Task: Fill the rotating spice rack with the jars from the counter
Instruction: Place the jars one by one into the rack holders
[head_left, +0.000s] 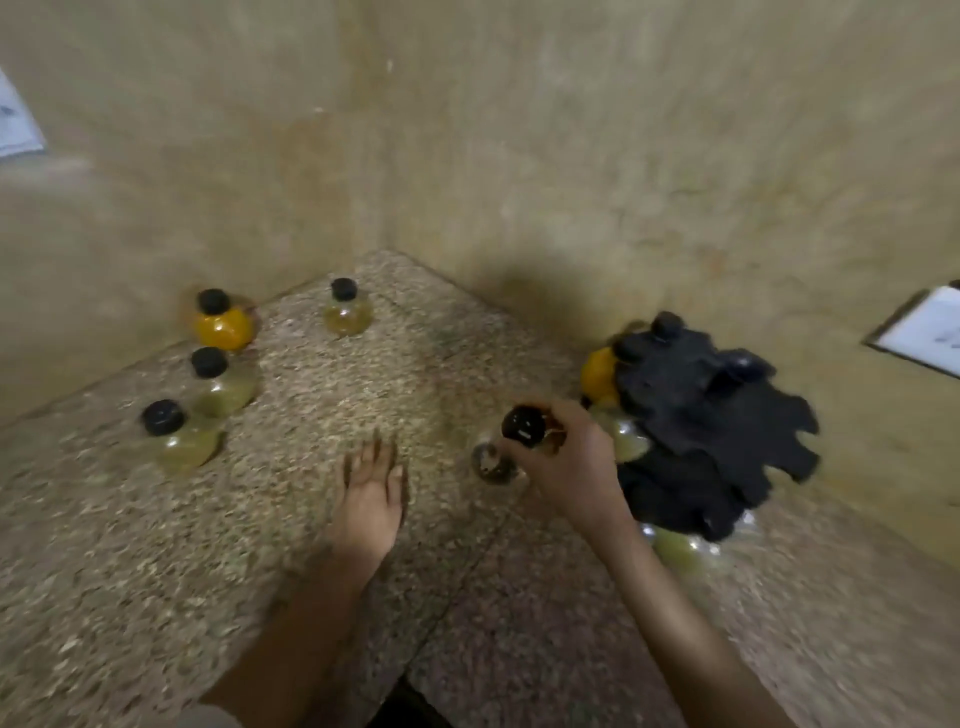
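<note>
Left hand (371, 496) flat, fingers spread, empty, mid-counter (156, 597). Right hand (566, 462) clamped on dark jar (524, 427), just beside black spice rack (711, 415) at right edge. 4 jars (224, 322) waiting by far-left edge. Risk: jar glancing off a slot rim, tipping, should the rack turn.

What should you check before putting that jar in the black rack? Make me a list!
1. Jar held firmly in the right hand: ok.
2. Lid on the held jar: ok, black cap in place.
3. Free slot in the rack facing the hand: cannot tell, picture is blurred.
4. Left hand out of the way: ok, open over the counter.
5. Small jar beside the right hand safe from a knock: not ok, very close.
</note>
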